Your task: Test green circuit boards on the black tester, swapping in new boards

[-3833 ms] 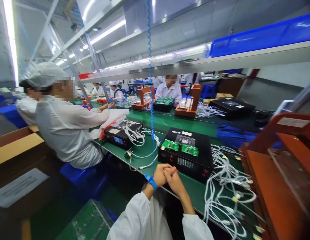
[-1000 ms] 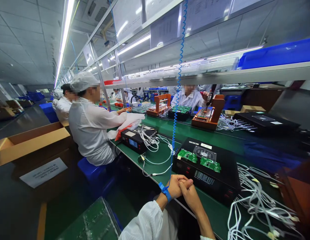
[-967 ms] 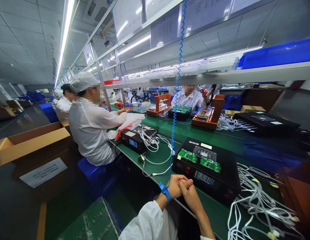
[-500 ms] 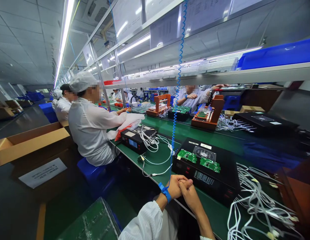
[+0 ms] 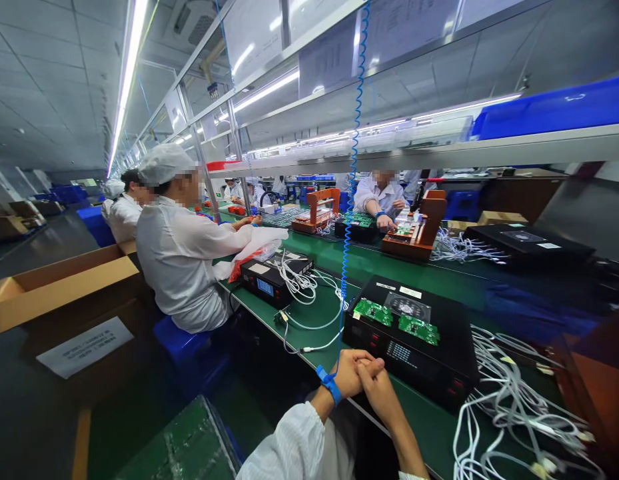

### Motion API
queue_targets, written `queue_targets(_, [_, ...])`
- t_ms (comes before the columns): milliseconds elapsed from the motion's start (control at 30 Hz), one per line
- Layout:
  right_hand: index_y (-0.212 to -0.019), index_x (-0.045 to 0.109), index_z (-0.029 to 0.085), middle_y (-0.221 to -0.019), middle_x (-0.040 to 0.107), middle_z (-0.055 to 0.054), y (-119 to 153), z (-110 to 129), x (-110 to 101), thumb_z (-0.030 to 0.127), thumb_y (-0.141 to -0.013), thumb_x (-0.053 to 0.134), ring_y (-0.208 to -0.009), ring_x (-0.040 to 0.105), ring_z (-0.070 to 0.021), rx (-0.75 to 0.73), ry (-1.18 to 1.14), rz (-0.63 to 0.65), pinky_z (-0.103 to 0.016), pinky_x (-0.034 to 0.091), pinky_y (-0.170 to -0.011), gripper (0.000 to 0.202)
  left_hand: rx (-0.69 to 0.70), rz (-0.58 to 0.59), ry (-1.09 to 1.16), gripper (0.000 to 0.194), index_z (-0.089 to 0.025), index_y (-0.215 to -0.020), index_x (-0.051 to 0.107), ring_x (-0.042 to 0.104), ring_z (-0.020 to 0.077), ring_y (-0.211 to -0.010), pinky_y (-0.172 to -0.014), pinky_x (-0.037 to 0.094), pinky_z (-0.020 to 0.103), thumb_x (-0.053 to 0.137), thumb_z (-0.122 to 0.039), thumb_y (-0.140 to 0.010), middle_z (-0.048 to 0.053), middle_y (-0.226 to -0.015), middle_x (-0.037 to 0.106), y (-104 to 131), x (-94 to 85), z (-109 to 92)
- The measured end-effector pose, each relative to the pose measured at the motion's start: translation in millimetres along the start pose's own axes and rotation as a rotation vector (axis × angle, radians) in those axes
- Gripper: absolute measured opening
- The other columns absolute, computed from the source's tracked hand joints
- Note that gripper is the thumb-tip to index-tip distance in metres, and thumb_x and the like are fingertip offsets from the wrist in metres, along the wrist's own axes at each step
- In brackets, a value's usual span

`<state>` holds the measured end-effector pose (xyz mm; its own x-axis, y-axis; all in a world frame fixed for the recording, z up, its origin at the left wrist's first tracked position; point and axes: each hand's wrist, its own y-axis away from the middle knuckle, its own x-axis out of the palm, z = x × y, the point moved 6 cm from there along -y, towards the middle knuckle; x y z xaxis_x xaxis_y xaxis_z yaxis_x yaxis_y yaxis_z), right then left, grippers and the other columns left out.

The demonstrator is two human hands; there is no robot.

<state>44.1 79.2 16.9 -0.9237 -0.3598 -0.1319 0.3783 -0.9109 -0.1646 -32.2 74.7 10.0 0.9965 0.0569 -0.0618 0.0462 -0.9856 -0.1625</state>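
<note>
My left hand [image 5: 348, 375], with a blue strap [image 5: 329, 385] round its wrist, is clasped with my right hand [image 5: 379, 388] at the front edge of the green bench [image 5: 316, 320]. The fingers of both are closed against each other, and no object shows between them. Just beyond them stands a black box [image 5: 414, 360] with a fan grille and small displays. Two green circuit boards, one on the left [image 5: 373, 311] and one on the right [image 5: 419, 329], lie on its top. A coiled blue cord [image 5: 346, 247] hangs down to the strap.
White cables [image 5: 509, 393] are heaped right of the box. A second black box [image 5: 269, 280] with cables sits further left. A person in white [image 5: 176, 253] sits left; another [image 5: 382, 197] works across the bench by an orange fixture [image 5: 414, 233]. An open carton [image 5: 64, 287] stands at left.
The person across the bench has lowered an arm, and a hand now reaches to the orange fixture. My clasped hands have not visibly moved.
</note>
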Motion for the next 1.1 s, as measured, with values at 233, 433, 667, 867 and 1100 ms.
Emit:
queue_targets(233, [-0.057,0.053,0.02,-0.062,0.055,-0.003,-1,-5,1,0.048,-0.075,0.053,-0.063,0.05,-0.0185,0.01,0.022,0.008,-0.029,0.042,-0.057,0.033,-0.039,0.006,-0.019,0.06,-0.011,-0.084,0.075,0.059,0.0144,-0.064,-0.062,0.047,0.025,0.065,-0.07,-0.077,0.004,-0.07,0.068,1,-0.4,1])
queue_targets(433, [-0.058,0.053,0.02,-0.063,0.054,-0.003,-2,-13,2,0.048,-0.076,0.052,-0.063,0.049,-0.0179,0.02,0.016,0.011,-0.028,0.04,-0.056,0.033,-0.027,-0.005,-0.042,0.061,-0.011,-0.084,0.075,0.058,0.0141,-0.064,-0.061,0.046,0.024,0.064,-0.07,-0.077,0.004,-0.069,0.068,0,-1.5,1])
queue_targets(667, [-0.06,0.054,0.02,-0.065,0.056,-0.003,-1,-11,1,0.047,-0.077,0.051,-0.064,0.049,-0.0181,0.004,0.018,0.011,-0.029,0.041,-0.059,0.033,0.006,0.007,-0.003,0.057,-0.01,-0.083,0.075,0.056,0.0127,-0.061,-0.061,0.045,0.024,0.065,-0.066,-0.079,0.004,-0.068,0.067,0,0.2,1])
queue_targets(867, [-0.056,0.051,0.021,-0.061,0.053,-0.002,0,2,1,0.05,-0.072,0.052,-0.062,0.048,-0.0183,0.035,0.016,0.012,-0.029,0.041,-0.057,0.033,-0.018,-0.001,-0.017,0.056,-0.011,-0.083,0.076,0.056,0.0132,-0.063,-0.062,0.046,0.025,0.065,-0.066,-0.079,0.004,-0.068,0.066,2,-0.8,-3])
queue_targets(1100, [-0.057,0.052,0.02,-0.062,0.054,-0.003,0,-1,1,0.047,-0.074,0.052,-0.064,0.049,-0.0181,0.004,0.021,0.01,-0.029,0.042,-0.058,0.031,-0.012,0.008,0.0,0.057,-0.01,-0.084,0.075,0.056,0.013,-0.061,-0.06,0.045,0.025,0.065,-0.066,-0.079,0.004,-0.067,0.066,0,-0.1,-1])
